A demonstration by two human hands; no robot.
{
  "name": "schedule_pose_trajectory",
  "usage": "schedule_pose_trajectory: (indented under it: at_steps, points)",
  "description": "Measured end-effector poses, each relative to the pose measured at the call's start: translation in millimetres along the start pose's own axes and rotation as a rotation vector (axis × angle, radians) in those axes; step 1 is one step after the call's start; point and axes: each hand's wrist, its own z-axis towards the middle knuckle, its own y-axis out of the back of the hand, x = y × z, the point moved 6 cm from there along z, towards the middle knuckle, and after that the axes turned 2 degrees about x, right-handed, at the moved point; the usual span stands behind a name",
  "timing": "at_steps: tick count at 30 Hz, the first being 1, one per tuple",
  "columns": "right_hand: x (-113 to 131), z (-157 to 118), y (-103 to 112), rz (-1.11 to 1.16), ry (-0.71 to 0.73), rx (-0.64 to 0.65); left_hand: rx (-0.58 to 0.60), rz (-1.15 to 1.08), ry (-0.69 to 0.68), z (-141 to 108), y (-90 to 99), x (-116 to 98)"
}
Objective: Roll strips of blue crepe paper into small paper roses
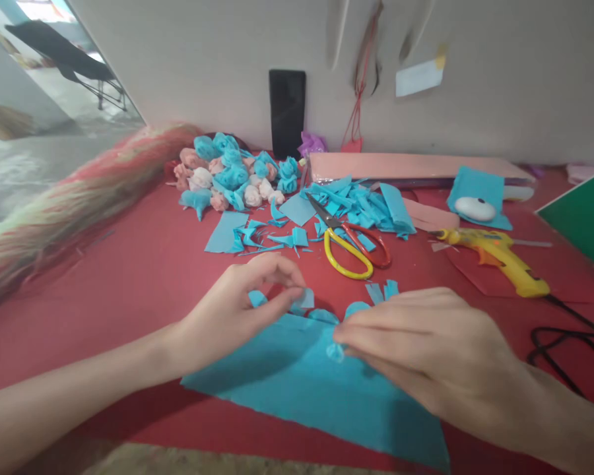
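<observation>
Between thumb and forefinger, my left hand [235, 297] pinches a small piece of blue crepe paper [305, 299]. My right hand [430, 343] is closed on a small rolled blue paper bud [335, 352], whose round end sticks out below the fingertips. Under both hands lies a large blue crepe paper sheet [297, 389], slanting across the red table. Several small rounded blue paper pieces [323, 316] rest along its far edge, partly hidden by my hands. Scissors [349, 244] with one yellow and one red handle lie spread just beyond.
A pile of blue, pink and white paper roses [232, 171] sits at the back left, with blue paper scraps [346, 204] beside it. A yellow glue gun [499, 257] lies right, its black cord [549, 330] trailing. A phone [287, 112] leans against the back wall.
</observation>
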Motion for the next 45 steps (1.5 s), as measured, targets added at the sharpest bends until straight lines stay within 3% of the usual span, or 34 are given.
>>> schedule_pose_trajectory:
  at_steps: [3,6,15,18,26,30,34,39,45]
  points:
    - [-3,4,23,0.156,-0.037,-0.247,-0.047,-0.105,-0.049,6,4.5,-24]
    - [-3,2,34,0.104,-0.065,-0.357,-0.108,-0.174,-0.101,13,8.9,-46]
    - [-1,-17,50,-0.125,-0.015,-0.373,-0.159,-0.036,-0.279,28,8.6,-91]
    - [2,-19,54,-0.144,0.018,-0.418,-0.169,-0.022,-0.296,28,9.0,-93]
    - [-1,-20,55,-0.021,-0.069,-0.531,-0.145,-0.182,-0.251,30,10.8,-86]
    - [-6,-17,49,0.041,-0.098,-0.531,-0.214,-0.299,-0.224,31,12.6,-80]
    - [-7,-13,49,0.07,-0.124,-0.619,-0.264,-0.359,-0.233,30,11.6,-77]
    - [-2,-10,49,0.055,-0.119,-0.607,-0.198,-0.386,-0.282,26,3.9,-80]
    - [5,-5,50,-0.047,-0.067,-0.593,-0.235,-0.371,-0.262,26,7.5,-77]
